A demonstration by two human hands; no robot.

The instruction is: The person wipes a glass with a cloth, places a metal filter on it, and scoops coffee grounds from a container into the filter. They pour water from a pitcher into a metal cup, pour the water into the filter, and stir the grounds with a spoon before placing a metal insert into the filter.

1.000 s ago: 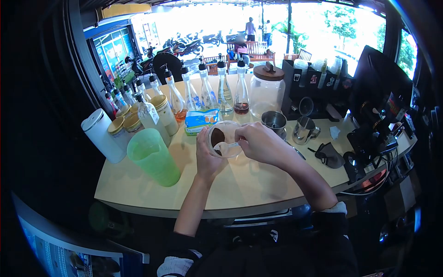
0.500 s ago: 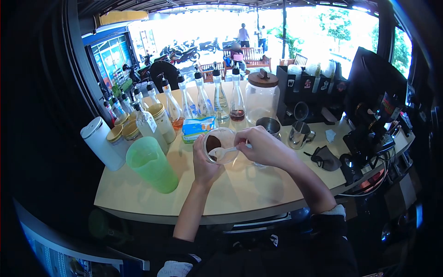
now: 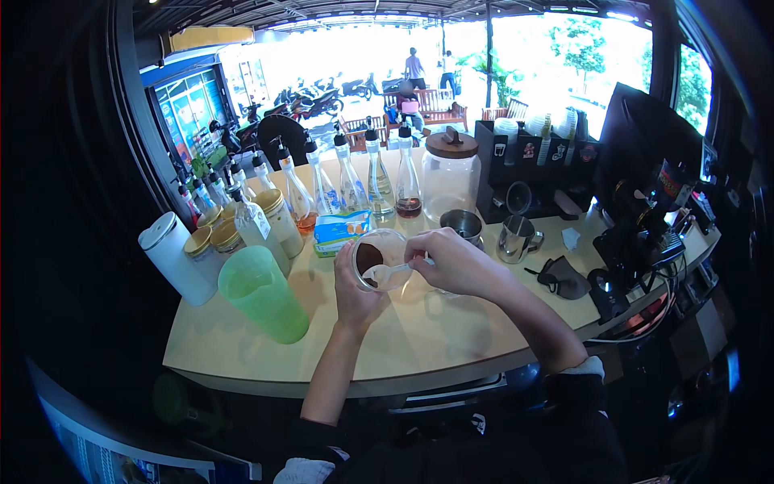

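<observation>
In the middle of the view, my left hand (image 3: 355, 289) is wrapped round a clear jar (image 3: 391, 244), which tilts so that its mouth faces me. Dark brown powder (image 3: 369, 256) lies inside, against the jar's left side. My right hand (image 3: 443, 260) pinches the handle of a pale spoon (image 3: 387, 273), whose bowl is inside the jar at the powder. Just behind the jar is a blue and green box (image 3: 342, 232). A metal cup (image 3: 462, 223) stands behind my right hand.
A tall green pitcher (image 3: 264, 294) stands left on the counter (image 3: 339, 367). Pump bottles (image 3: 380, 181), lidded canisters (image 3: 278, 216) and a large glass jar (image 3: 450, 179) line the back. Rightward are a metal pitcher (image 3: 516, 239) and a black mask (image 3: 564, 278). People (image 3: 414, 68) are outside.
The view has shifted slightly. Both hands keep their holds on the jar and the spoon, with little other visible movement.
</observation>
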